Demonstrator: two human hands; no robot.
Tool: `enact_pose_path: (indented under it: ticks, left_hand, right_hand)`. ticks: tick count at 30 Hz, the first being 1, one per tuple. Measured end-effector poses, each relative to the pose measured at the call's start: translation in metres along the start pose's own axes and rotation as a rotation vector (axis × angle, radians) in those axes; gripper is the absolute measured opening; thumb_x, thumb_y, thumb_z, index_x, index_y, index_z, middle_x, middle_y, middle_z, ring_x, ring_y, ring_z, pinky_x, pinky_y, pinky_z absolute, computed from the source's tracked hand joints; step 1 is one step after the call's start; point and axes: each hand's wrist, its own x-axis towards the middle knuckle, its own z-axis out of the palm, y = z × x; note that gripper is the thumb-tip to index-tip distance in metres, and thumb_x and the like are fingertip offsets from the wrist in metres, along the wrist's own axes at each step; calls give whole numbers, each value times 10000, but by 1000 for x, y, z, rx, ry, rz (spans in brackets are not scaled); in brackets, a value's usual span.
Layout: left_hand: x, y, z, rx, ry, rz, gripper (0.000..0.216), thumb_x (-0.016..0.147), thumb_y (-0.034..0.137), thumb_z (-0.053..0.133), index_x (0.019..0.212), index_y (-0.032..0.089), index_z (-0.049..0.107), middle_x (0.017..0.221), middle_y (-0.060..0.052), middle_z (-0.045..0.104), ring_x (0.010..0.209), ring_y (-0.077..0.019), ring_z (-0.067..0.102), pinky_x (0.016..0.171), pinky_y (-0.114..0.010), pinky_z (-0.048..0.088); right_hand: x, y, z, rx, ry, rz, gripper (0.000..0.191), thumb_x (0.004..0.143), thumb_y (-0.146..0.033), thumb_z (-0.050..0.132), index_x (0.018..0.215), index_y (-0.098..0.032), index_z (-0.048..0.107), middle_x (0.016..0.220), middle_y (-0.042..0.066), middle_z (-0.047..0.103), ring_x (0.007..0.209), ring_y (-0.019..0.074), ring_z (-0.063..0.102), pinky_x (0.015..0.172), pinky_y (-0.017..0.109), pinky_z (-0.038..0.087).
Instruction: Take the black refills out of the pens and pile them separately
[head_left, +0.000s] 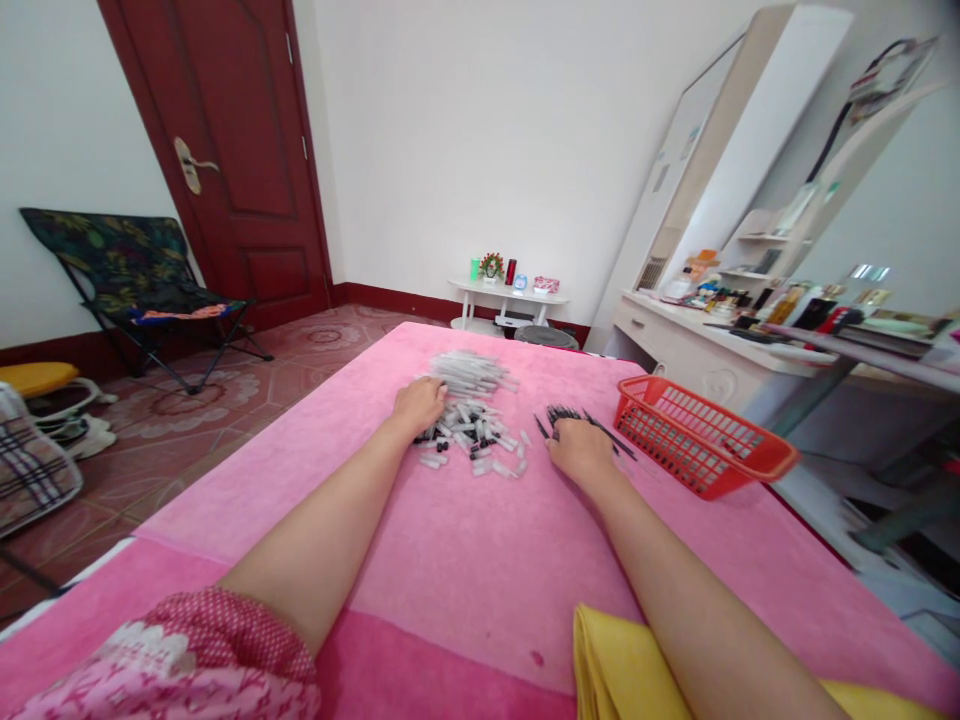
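My left hand (420, 407) is at the left edge of two piles, its fingers curled and partly hidden. Beyond it lies a heap of long translucent tubes (469, 372), many roughly side by side. Closer in, short clear caps (491, 466) and small black pieces (442, 446) are scattered in a loose pile. My right hand (583, 450) is closed over a bunch of thin black sticks (566, 413), whose tips stick out past the fingers. More of these sticks (621, 444) lie on the pink cloth to its right.
An orange-red plastic basket (697, 440) stands right of my right hand. A folded yellow cloth (630, 660) lies under my right forearm. The pink cloth (480, 560) covers the table. Beyond are a dressing table (675, 345), a low white stand (480, 290) and a folding chair (142, 270).
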Motion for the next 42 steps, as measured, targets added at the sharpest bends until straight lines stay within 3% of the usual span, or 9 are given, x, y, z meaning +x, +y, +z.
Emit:
enact_pose_path:
  ticks: [10, 18, 25, 33, 42]
  left_hand:
    - [-2, -5, 3, 24, -13, -50, 321, 820, 273, 451, 1044, 236, 678, 1087, -120, 629, 1039, -276, 561, 842, -361, 452]
    - [-3, -9, 4, -34, -6, -95, 316, 758, 242, 532, 1024, 281, 699, 1023, -66, 698, 976, -242, 619, 794, -292, 461]
    - [-6, -8, 2, -54, 80, -23, 310, 822, 272, 472, 1035, 306, 695, 1057, -34, 695, 1010, -224, 611, 849, -301, 442]
    - [-4, -6, 5, -299, 188, 76, 289, 797, 221, 526, 1028, 262, 695, 1052, -6, 697, 998, -185, 613, 892, -276, 436]
    - [-7, 8, 1, -379, 181, 206, 275, 799, 226, 540, 1021, 257, 698, 1038, -14, 701, 1005, -194, 610, 921, -310, 435]
  right_hand:
    - [-1, 0, -3, 7, 0, -6, 276, 769, -372, 546, 904, -174, 683, 958, 129, 687, 917, 270, 642, 730, 342, 480]
    - [0, 4, -7, 37, -10, 22, 279, 769, -394, 526, 863, -190, 692, 935, 121, 689, 894, 277, 645, 689, 343, 478]
    - [-4, 4, -20, 107, 15, 12, 247, 758, -264, 489, 890, -218, 693, 918, 91, 696, 874, 250, 644, 678, 306, 455]
    - [-5, -2, -23, 299, 208, -228, 268, 790, -212, 464, 962, -243, 667, 989, 23, 694, 918, 169, 619, 729, 233, 413]
    - [-6, -7, -28, 296, 171, -263, 290, 799, -180, 471, 1003, -246, 666, 1043, 12, 679, 970, 161, 596, 788, 228, 396]
